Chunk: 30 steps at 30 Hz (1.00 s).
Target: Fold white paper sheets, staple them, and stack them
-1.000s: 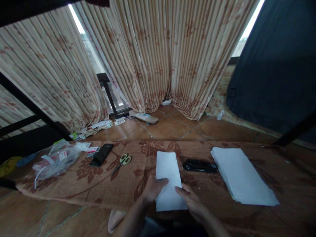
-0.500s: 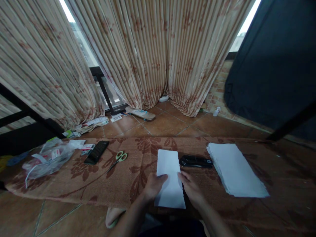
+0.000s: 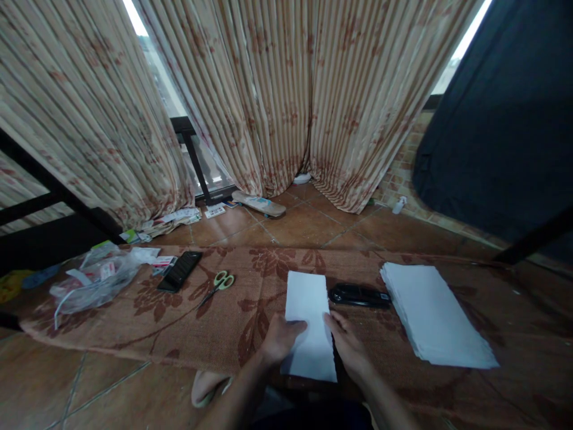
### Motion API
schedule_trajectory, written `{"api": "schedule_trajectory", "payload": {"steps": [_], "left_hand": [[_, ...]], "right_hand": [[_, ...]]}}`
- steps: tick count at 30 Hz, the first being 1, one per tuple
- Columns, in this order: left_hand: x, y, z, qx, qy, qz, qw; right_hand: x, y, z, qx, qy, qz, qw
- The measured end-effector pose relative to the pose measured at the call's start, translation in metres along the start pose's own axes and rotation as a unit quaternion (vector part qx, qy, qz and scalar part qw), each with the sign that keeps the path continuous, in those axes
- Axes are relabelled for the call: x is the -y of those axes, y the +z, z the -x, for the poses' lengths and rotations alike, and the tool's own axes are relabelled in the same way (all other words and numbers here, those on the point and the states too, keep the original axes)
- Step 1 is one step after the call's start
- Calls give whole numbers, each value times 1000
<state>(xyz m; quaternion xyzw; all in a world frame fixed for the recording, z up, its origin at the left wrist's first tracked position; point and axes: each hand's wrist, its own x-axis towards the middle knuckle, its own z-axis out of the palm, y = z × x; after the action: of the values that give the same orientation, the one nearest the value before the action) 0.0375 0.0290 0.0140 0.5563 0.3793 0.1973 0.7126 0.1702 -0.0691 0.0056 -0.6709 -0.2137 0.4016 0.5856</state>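
A long white piece of paper [image 3: 308,298], whose right edge looks torn and uneven, is between my two hands. My left hand [image 3: 283,337] grips its left side, thumb laid across the top face and fingers hidden beneath. At the right edge, my right hand [image 3: 344,340] pinches the paper, its fingers curled. Just beyond my right hand lies a black stapler [image 3: 359,295]. Farther right sits a thick stack of white paper [image 3: 441,313] with uneven edges. Whether the held piece is one sheet or several I cannot tell.
Scissors with pale green handles [image 3: 218,285], a black phone-like slab [image 3: 179,272] and a clear plastic bag [image 3: 96,278] lie on the left of the brown patterned cloth [image 3: 242,322]. Past its far edge, a skateboard [image 3: 259,204] rests on the tiled floor below the curtains [image 3: 277,101].
The whole view has shifted slightly, so the surroundings appear a little farther right. My hands keep the same hold on the paper.
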Motion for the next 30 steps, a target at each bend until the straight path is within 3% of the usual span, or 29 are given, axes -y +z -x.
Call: {"api": "schedule_trajectory", "payload": {"steps": [7, 14, 24, 26, 30], "left_hand": [[-4, -1, 5, 11, 8, 0, 1000], [-13, 0, 14, 28, -14, 56, 998], [-10, 4, 11, -4, -38, 31, 999], [-5, 5, 5, -24, -43, 8, 999], [6, 8, -14, -62, -43, -23, 997]], "right_hand": [[7, 6, -4, 23, -40, -15, 999], [13, 7, -1, -13, -53, 7, 998], [8, 7, -4, -2, -32, -12, 999], [7, 3, -8, -10, -44, 23, 999], [7, -13, -15, -84, -81, 156, 981]]}}
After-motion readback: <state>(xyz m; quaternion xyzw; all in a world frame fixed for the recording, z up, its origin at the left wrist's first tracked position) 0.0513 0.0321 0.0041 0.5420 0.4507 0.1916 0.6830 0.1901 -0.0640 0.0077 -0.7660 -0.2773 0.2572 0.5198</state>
